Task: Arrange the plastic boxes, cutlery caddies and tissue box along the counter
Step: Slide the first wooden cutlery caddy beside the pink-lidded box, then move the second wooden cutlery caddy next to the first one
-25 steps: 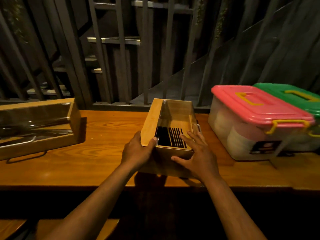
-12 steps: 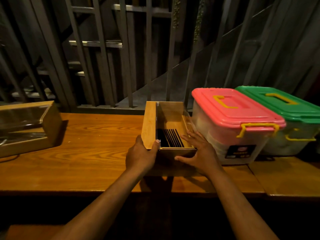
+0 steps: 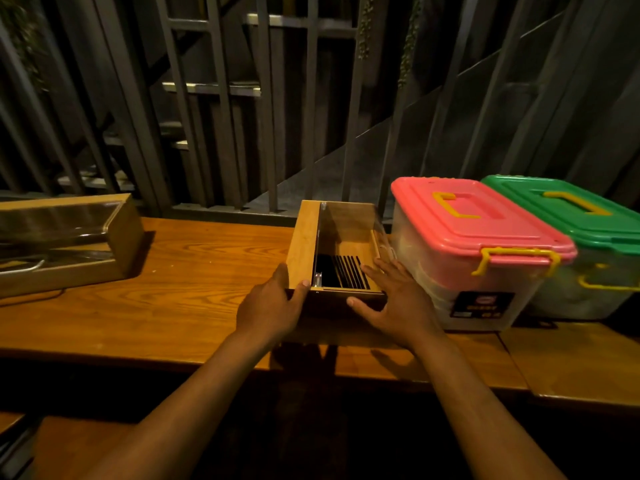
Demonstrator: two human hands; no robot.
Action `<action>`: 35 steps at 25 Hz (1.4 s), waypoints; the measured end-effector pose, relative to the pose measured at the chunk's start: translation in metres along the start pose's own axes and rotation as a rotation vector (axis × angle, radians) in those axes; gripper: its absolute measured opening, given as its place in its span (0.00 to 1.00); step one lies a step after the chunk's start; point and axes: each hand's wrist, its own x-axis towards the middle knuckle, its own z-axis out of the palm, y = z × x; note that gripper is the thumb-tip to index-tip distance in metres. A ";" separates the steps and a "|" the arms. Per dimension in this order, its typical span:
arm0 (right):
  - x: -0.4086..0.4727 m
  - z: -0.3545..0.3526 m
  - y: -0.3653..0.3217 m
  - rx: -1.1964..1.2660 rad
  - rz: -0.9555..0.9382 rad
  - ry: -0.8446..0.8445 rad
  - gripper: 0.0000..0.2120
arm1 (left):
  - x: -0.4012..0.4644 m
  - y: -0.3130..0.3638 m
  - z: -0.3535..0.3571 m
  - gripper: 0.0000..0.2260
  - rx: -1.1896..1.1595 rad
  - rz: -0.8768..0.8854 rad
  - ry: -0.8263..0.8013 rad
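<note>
A wooden cutlery caddy (image 3: 304,244) with a clear lid and dark cutlery inside stands on the wooden counter (image 3: 180,296), right beside a pink-lidded plastic box (image 3: 478,220). My left hand (image 3: 273,306) grips the caddy's near left corner, thumb over the rim. My right hand (image 3: 398,299) lies flat against its near right corner, fingers spread, thumb on the front face. A green-lidded plastic box (image 3: 568,209) stands just right of the pink one. A second wooden caddy (image 3: 65,244) lies at the far left of the counter.
Dark metal railings (image 3: 263,109) and a staircase rise directly behind the counter. A lower wooden surface (image 3: 575,362) adjoins the counter at the right. Bare counter stretches between the two caddies.
The caddy under my hands has slid right until it stands close against the pink-lidded box. Both hands stayed on its near corners.
</note>
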 end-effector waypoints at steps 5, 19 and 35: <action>-0.010 0.012 -0.063 -0.053 0.007 0.073 0.27 | -0.029 -0.034 -0.049 0.23 0.208 0.118 0.145; -0.025 0.161 -0.423 0.159 -0.189 0.067 0.23 | -0.101 -0.334 -0.290 0.26 0.457 -0.038 0.305; 0.110 0.305 -0.635 0.244 -0.313 -0.011 0.26 | 0.000 -0.516 -0.390 0.26 0.507 -0.224 0.282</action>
